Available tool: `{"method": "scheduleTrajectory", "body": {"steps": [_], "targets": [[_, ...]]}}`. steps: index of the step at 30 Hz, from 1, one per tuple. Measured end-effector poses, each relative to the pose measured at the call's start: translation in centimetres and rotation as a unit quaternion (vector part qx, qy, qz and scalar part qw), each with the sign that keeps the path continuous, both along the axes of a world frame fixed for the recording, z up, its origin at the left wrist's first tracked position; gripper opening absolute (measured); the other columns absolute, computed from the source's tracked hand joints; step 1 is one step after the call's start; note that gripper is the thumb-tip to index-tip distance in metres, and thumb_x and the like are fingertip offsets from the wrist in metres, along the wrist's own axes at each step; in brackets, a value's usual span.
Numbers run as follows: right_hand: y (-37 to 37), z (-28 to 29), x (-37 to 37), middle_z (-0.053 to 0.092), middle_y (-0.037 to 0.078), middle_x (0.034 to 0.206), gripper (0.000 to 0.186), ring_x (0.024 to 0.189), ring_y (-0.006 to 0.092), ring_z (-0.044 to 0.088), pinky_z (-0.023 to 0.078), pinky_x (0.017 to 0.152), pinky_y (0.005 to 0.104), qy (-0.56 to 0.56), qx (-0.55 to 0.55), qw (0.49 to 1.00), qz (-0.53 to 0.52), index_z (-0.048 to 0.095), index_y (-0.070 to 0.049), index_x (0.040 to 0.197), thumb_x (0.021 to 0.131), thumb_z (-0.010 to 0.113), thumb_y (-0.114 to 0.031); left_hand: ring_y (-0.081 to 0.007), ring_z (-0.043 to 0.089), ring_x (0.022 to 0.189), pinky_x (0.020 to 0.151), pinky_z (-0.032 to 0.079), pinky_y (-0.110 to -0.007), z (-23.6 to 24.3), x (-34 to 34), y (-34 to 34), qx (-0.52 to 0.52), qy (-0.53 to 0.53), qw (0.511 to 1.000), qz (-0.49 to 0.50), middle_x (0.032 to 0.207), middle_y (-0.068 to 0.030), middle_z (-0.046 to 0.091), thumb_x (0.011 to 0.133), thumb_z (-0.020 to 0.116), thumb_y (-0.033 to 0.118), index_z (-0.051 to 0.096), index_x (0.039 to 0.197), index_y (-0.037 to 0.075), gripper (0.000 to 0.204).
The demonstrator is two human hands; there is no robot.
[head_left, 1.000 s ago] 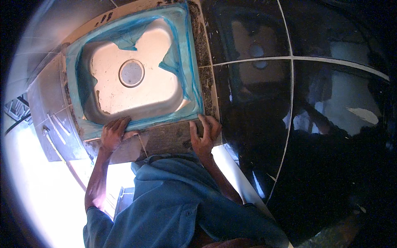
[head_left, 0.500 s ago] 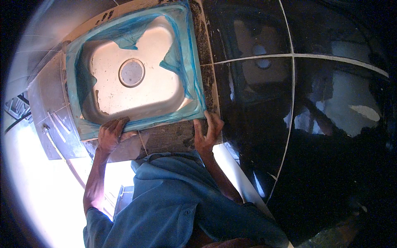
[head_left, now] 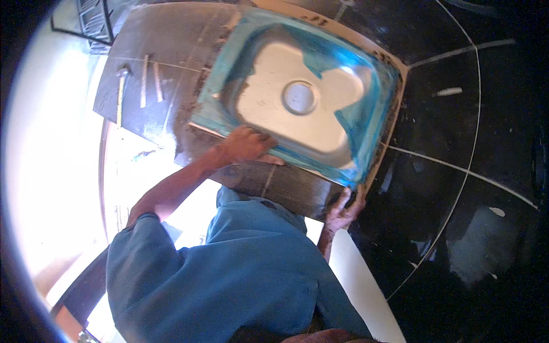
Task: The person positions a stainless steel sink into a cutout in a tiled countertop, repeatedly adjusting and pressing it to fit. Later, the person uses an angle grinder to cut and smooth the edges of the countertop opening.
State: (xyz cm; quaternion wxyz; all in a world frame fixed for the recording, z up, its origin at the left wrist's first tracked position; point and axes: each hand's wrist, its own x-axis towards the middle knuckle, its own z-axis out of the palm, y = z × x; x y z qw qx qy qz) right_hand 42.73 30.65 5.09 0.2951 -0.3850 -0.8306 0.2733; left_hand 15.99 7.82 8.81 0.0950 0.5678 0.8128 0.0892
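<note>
Head view: a steel sink [head_left: 297, 100] with blue film is being seated in the dark desk [head_left: 166, 51], by its near edge. The left hand [head_left: 243, 146] is closed on the near rim; the right hand [head_left: 343, 211] is curled under the near right corner. Judged next: even pressing down.

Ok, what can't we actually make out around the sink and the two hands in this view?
- Right hand: its fingers curl under the slab's corner, hidden in the head view.
- Left hand: its fingers lie over the sink rim; the palm side is unseen.
- Below the slab: covered by the blue shirt.
- Left of the picture: washed out by glare.
- Small tools on the slab: too blurred to identify.
</note>
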Motion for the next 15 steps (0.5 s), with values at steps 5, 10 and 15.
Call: {"method": "scheduleTrajectory", "body": {"steps": [5,10,15], "targets": [[-0.6,0.5,-1.0,0.059,0.025,0.137,0.057,0.128,0.0383,0.054,0.039,0.111,0.0475,-0.018,0.021,1.0,-0.005,0.059,0.004,0.136,0.103,0.061,-0.043,-0.0314,0.073,0.077,0.067,0.059,-0.045,-3.3,-0.2,-0.8,0.173,0.073,0.982,0.004,0.082,-0.012,0.071,0.09,0.054,0.073,0.07,0.096,0.007,0.068],[-0.6,0.1,-1.5,0.058,0.027,0.139,0.06,0.131,0.0381,0.053,0.037,0.113,0.0467,-0.104,0.049,0.993,0.026,0.056,0.006,0.14,0.104,0.059,-0.042,-0.0313,0.07,0.071,0.065,0.056,-0.046,-7.7,0.7,-1.2,0.33,0.052,0.942,0.043,0.078,-0.0087,0.069,0.085,0.062,0.068,0.07,0.085,0.007,0.061],[0.8,-0.4,-0.7,0.06,0.028,0.138,0.058,0.126,0.0403,0.058,0.041,0.11,0.0453,-0.146,0.028,0.989,-0.009,0.055,0.007,0.141,0.102,0.06,-0.036,-0.0265,0.069,0.083,0.065,0.053,-0.043,-7.8,1.6,1.0,0.254,-0.056,0.965,0.045,0.08,-0.0067,0.07,0.07,0.074,0.06,0.074,0.075,0.009,0.051]]}}
